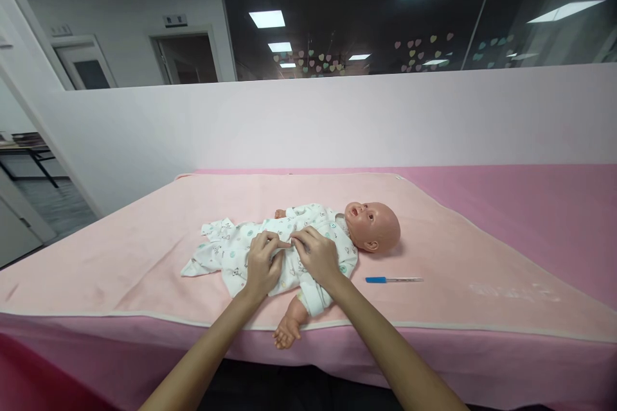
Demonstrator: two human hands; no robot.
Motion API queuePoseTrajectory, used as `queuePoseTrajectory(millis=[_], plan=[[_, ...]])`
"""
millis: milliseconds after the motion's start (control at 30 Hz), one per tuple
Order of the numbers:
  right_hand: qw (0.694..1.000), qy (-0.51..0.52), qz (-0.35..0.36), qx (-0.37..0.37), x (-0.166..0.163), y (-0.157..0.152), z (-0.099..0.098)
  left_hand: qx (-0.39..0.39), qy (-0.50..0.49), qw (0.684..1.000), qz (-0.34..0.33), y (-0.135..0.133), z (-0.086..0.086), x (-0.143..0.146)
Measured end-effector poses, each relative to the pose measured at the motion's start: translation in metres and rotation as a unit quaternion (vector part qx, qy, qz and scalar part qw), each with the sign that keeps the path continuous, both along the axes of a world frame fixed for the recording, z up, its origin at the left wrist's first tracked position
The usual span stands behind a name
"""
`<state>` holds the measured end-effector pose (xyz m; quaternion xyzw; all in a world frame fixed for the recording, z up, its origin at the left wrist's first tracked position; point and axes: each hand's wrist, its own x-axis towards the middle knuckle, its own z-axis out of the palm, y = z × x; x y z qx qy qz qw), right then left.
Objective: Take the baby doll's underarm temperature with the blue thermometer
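Peach blanket (448, 298) underlies everything. Doll (376, 226) lies face-up beneath the fingers (308, 235), presumably keeping its garment (290, 275) reachable. Left hand (263, 266) and right hand (319, 258) converge there, fingers bent; cannot tell whether they pinch it. Pen (393, 280) lies apart, right of them.

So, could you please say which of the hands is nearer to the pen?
Right: the right hand is on the doll's outfit, left of the pen; the left hand is there too, farther left.
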<state>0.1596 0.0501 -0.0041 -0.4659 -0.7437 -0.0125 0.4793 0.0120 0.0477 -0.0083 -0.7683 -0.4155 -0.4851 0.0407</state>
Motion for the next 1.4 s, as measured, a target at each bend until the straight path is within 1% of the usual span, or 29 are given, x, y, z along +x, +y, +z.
queuePoseTrajectory(millis=[167,367,533,700,900,1067,1167,1267,1333,1367,1400], plan=[[1.000,0.015,-0.003,0.006,0.0004,-0.0004,0.0015,-0.010,-0.006,1.000,0.009,-0.0009,0.0011,0.0030],[1.000,0.014,0.004,0.004,0.0002,0.0035,-0.0017,-0.005,0.056,0.996,0.064,-0.0009,0.0027,0.0058],[1.000,0.001,-0.006,0.001,0.0002,0.0043,-0.0021,0.002,0.088,0.993,0.082,0.0008,0.0019,0.0064],[1.000,-0.001,-0.006,0.003,0.0005,0.0024,-0.0007,0.008,0.089,0.994,0.055,0.0017,0.0011,0.0040],[1.000,-0.004,-0.012,-0.007,-0.0003,0.0022,-0.0007,0.011,0.059,0.998,0.018,0.0006,-0.0011,0.0017],[1.000,-0.008,-0.016,-0.023,-0.0003,0.0022,-0.0011,-0.017,0.049,0.999,-0.014,0.0004,-0.0017,0.0009],[1.000,0.003,-0.016,-0.026,-0.0005,0.0018,-0.0005,-0.059,-0.007,0.998,-0.019,0.0021,-0.0015,-0.0009],[0.999,0.021,-0.020,-0.021,-0.0009,0.0012,0.0003,-0.083,-0.138,0.987,0.003,0.0048,-0.0030,-0.0030],[0.999,0.028,-0.023,-0.016,-0.0009,0.0008,0.0005,-0.065,-0.215,0.974,0.030,0.0053,-0.0036,-0.0031],[0.999,0.028,-0.024,-0.014,-0.0009,0.0007,0.0005,-0.048,-0.229,0.971,0.044,0.0049,-0.0031,-0.0023],[0.999,0.025,-0.025,-0.012,-0.0008,0.0008,0.0005,-0.031,-0.221,0.973,0.057,0.0040,-0.0021,-0.0009]])
